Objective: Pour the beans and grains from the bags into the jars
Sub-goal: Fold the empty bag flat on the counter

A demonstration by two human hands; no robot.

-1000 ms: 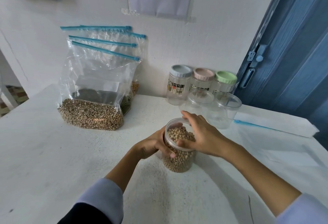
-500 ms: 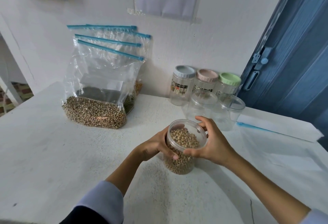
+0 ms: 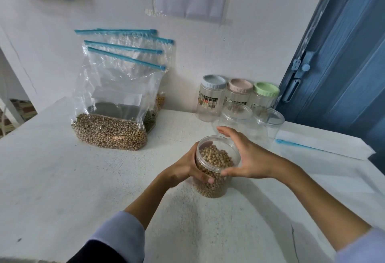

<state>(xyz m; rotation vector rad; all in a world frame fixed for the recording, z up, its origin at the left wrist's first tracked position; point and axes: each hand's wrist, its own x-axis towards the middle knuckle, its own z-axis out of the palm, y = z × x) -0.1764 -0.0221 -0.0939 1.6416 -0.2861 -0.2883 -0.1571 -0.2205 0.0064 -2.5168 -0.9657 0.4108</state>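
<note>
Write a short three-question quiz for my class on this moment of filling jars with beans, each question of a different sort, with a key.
1. True or false: the jar of beans lies on its side.
2. Which hand grips the jar's side? A left hand B right hand C neither
3. Fill in: the jars at the wall have grey, pink and ____ lids.

Key: 1 false, it stands upright on the table. 2 A. 3 green.
</note>
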